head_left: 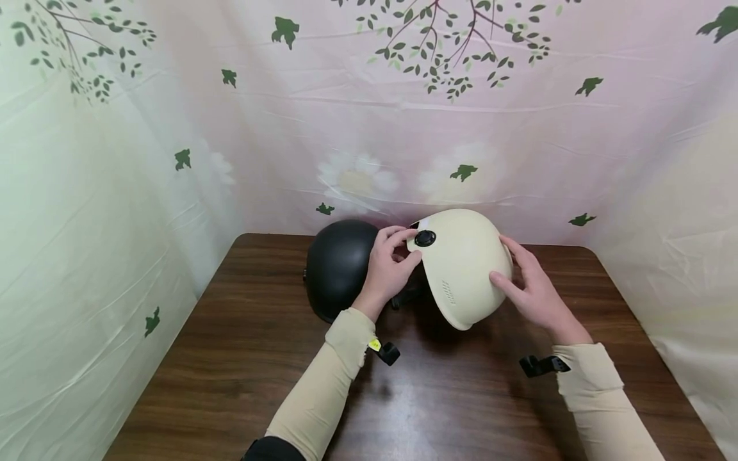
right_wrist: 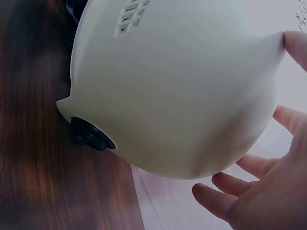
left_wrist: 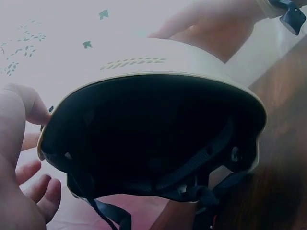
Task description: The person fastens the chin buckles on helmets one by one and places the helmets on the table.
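Note:
A cream helmet (head_left: 464, 269) is tilted on its side between both hands, with its dark hollow (left_wrist: 153, 129) facing the left wrist camera. My left hand (head_left: 387, 272) pinches its edge beside a round black knob (head_left: 425, 238). On the other side, my right hand (head_left: 536, 291) holds the rounded shell (right_wrist: 182, 96), thumb and fingers spread apart across it. A black strap (left_wrist: 115, 213) hangs from the rim in the left wrist view. Just left of the cream helmet, a black helmet (head_left: 340, 269) sits dome up on the table, partly hidden behind my left hand.
The dark wooden table (head_left: 230, 384) carries both helmets near its back edge. A pale printed curtain (head_left: 369, 128) with leaves, birds and flowers hangs close behind and along both sides.

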